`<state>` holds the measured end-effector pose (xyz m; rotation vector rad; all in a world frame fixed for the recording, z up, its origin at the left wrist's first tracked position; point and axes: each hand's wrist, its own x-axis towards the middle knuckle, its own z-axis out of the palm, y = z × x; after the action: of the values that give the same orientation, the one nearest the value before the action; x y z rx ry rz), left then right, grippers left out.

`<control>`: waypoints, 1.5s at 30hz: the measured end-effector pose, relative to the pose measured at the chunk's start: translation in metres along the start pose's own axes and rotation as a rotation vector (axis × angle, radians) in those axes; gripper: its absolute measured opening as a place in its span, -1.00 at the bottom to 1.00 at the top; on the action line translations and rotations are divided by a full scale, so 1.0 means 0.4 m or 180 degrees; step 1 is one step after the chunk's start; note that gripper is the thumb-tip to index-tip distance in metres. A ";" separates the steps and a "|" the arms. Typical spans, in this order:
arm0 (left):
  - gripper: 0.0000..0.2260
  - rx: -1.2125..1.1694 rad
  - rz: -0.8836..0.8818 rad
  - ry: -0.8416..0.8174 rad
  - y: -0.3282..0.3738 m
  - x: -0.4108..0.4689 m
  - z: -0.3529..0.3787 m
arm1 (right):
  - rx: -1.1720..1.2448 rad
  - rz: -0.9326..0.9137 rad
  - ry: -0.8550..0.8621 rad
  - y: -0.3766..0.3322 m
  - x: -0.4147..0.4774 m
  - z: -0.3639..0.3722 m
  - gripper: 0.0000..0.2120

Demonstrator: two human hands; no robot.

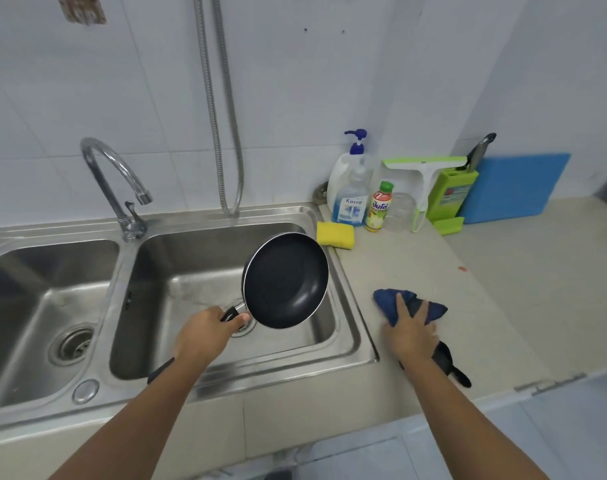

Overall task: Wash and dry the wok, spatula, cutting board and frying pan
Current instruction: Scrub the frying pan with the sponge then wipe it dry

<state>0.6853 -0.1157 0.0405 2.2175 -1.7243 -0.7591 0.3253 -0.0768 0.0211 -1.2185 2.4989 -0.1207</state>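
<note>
My left hand (pixel 205 336) grips the black handle of a small dark frying pan (pixel 285 280), held tilted above the right sink basin (pixel 191 306). On the counter to the right, my right hand (pixel 411 332) rests on a crumpled dark blue cloth (pixel 407 303), fingers spread over it. A black handle (pixel 451 367) pokes out from under my right wrist. A blue cutting board (pixel 513 188) leans upright against the wall at the far right. No wok is in view.
A chrome tap (pixel 111 174) stands between the two basins. At the back of the counter sit a yellow sponge (pixel 335 234), soap bottles (pixel 350 188), a small juice bottle (pixel 378 207), a green squeegee (pixel 423 181) and a green knife block (pixel 451 195).
</note>
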 end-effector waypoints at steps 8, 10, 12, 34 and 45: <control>-0.50 -0.0169 -0.0039 -0.0047 0.002 -0.013 0.019 | 0.1289 0.0068 0.0384 -0.043 0.007 0.019 -0.52; -0.53 -0.0077 0.0001 0.0162 -0.004 -0.020 0.011 | 0.2029 -0.0037 0.0269 -0.078 -0.009 0.001 -0.56; -0.55 0.0006 0.0030 0.0392 -0.019 -0.026 -0.007 | 0.2552 -0.0284 0.0198 -0.131 -0.045 -0.018 -0.60; -0.49 -0.0345 -0.0948 0.0054 -0.491 -0.065 -0.279 | 0.2203 -0.2012 -0.1464 -0.819 -0.370 0.119 -0.63; -0.70 -0.0315 -0.0330 -0.0307 -0.661 -0.010 -0.329 | 0.1120 -0.1486 -0.1653 -1.063 -0.539 0.359 -0.31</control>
<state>0.9741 -0.0548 0.0250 2.2515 -1.5863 -0.9684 0.8149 -0.1639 0.0447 -1.4313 1.6455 -0.3027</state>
